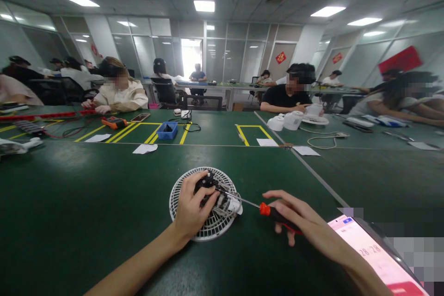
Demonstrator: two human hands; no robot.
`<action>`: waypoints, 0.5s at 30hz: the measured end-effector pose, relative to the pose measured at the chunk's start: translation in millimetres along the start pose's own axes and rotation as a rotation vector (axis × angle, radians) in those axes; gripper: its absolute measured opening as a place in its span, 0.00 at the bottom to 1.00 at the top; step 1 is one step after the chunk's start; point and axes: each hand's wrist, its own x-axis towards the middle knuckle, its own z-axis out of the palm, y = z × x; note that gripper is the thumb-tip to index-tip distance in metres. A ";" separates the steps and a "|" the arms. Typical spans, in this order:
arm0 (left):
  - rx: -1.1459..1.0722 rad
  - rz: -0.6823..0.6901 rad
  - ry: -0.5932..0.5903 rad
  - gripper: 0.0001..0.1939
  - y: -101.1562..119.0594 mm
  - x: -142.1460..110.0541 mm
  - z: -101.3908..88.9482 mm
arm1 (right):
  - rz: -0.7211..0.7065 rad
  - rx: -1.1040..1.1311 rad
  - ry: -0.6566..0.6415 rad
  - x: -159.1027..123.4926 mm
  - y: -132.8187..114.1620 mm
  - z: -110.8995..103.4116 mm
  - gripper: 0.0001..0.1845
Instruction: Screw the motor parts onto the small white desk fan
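In front of me a round white fan grille [174, 215] lies on the green table, with a black motor assembly [208, 179] and pale wires on top of it. My left hand [189, 203] is closed on the motor assembly, thumb and fingers around its side. A screwdriver [275, 215] with a red and black handle rests in my right hand [303, 219]; the index finger is stretched out above the handle while other fingers curl beneath. The screwdriver's shaft points left and its tip meets the motor assembly; the exact contact spot is too small to make out.
A lit phone [369, 249] lies near my right forearm. Farther off are a blue bin [167, 132], an orange meter [114, 122], paper slips [145, 148] and white plastic parts [293, 120]. Several people sit around the tables, one [291, 90] across to the right.
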 end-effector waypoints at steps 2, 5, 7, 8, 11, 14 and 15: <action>0.000 -0.002 -0.003 0.04 0.0 0.1 -0.5 | 0.073 0.027 -0.016 -0.1 0.0 1.8 0.30; 0.002 0.000 0.004 0.04 -0.3 0.2 -1.0 | 0.040 -0.029 0.006 0.1 -0.3 2.1 0.28; -0.001 -0.004 0.006 0.03 -0.4 0.3 -1.2 | -0.011 -0.060 0.024 0.2 -1.0 1.3 0.27; -0.004 -0.007 0.003 0.03 -0.5 0.4 -1.3 | -0.035 -0.071 0.037 0.3 -1.6 0.8 0.25; -0.009 -0.009 -0.003 0.04 -0.3 0.4 -1.7 | -0.118 -0.093 0.086 0.1 -3.1 -0.8 0.21; -0.012 -0.008 0.000 0.04 -0.3 -0.1 -1.8 | -0.181 -0.111 0.127 0.0 -3.5 -2.3 0.18; -0.013 -0.008 -0.001 0.04 -0.5 -0.5 -1.7 | -0.192 -0.124 0.140 0.1 -3.2 -2.8 0.17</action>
